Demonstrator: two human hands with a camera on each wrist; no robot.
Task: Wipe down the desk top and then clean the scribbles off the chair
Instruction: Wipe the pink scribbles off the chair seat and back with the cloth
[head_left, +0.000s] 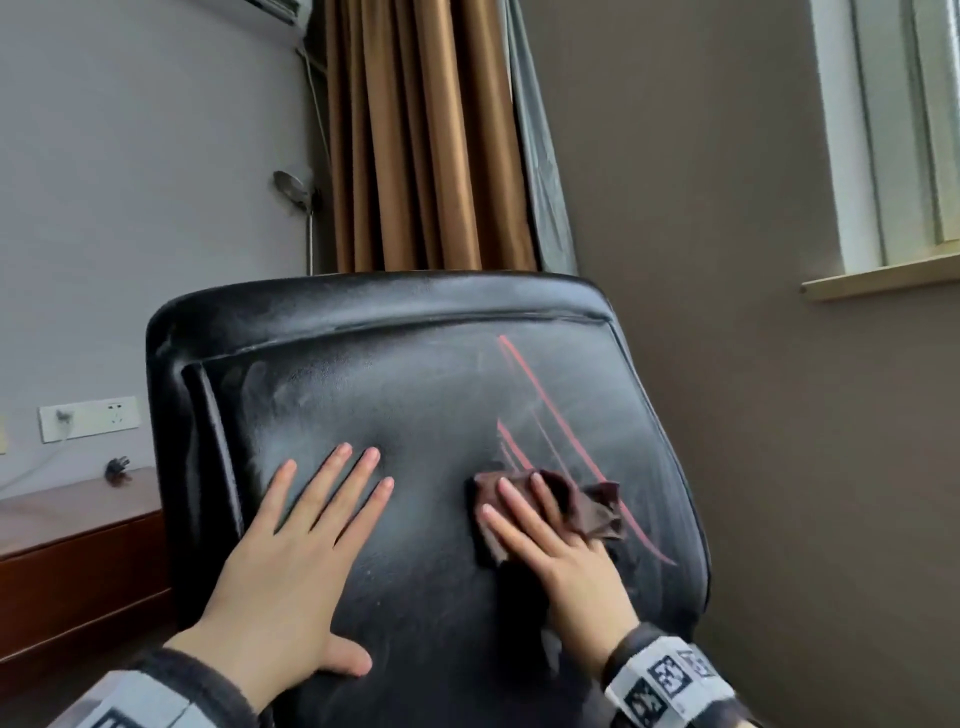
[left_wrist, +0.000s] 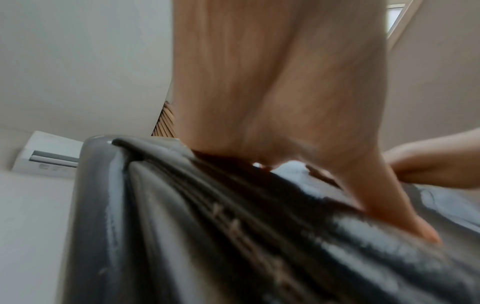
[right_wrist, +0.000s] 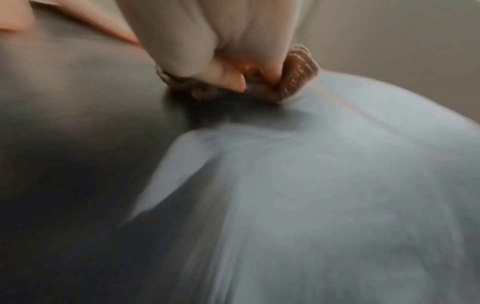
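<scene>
Two wrist views are blurred by motion; the patterned tags on the wrist bands (head_left: 670, 680) cannot be read. Left hand (head_left: 291, 561) lies flat, fingers spread and straight, on the black leather chair back (head_left: 363, 395), holding nothing. Right hand (head_left: 556, 545) presses a crumpled dark brown cloth (head_left: 592, 512) against the leather, fingers slightly bent over it, at the lower end of red scribbled lines (head_left: 540, 395). Behind: brown pleated curtain (head_left: 415, 135), grey wall, white wall socket (head_left: 88, 418), wooden desk (head_left: 72, 525), partly cut off at left.
</scene>
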